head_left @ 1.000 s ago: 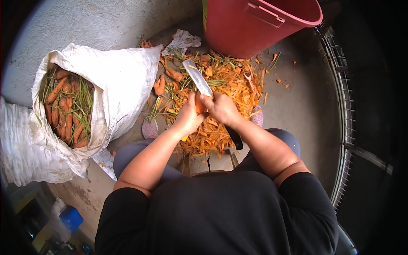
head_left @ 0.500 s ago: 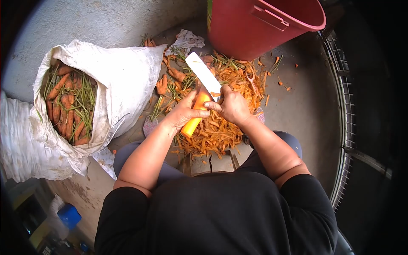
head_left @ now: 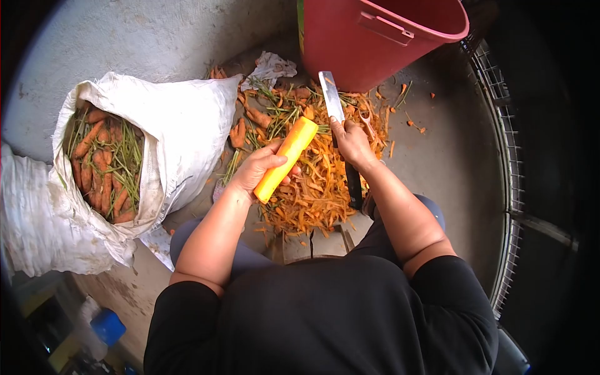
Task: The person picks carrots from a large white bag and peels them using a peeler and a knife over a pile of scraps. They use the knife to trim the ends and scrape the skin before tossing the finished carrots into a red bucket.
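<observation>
My left hand (head_left: 265, 167) is wrapped round a thick peeled carrot (head_left: 289, 156), bright yellow-orange, tilted with its upper end toward the right. In my right hand (head_left: 353, 142) is a knife (head_left: 332, 99) with a broad pale blade pointing away from me and a dark handle running back under the palm. Blade and carrot are apart. Below both hands spreads a heap of orange carrot peelings (head_left: 315, 203). A peeler (head_left: 367, 124) lies on the heap just right of the knife.
An open white sack (head_left: 187, 119) at left holds unpeeled carrots (head_left: 100, 165) with green stems. Beyond the peelings stands a red bin (head_left: 350, 50). Loose carrots (head_left: 257, 115) and a crumpled white cloth or bag (head_left: 272, 67) lie between them. Wire mesh (head_left: 509, 156) edges the right side.
The knife has come away from the carrot, moving right and turning more upright. My left hand has shifted slightly left, and the carrot's cut upper end now shows.
</observation>
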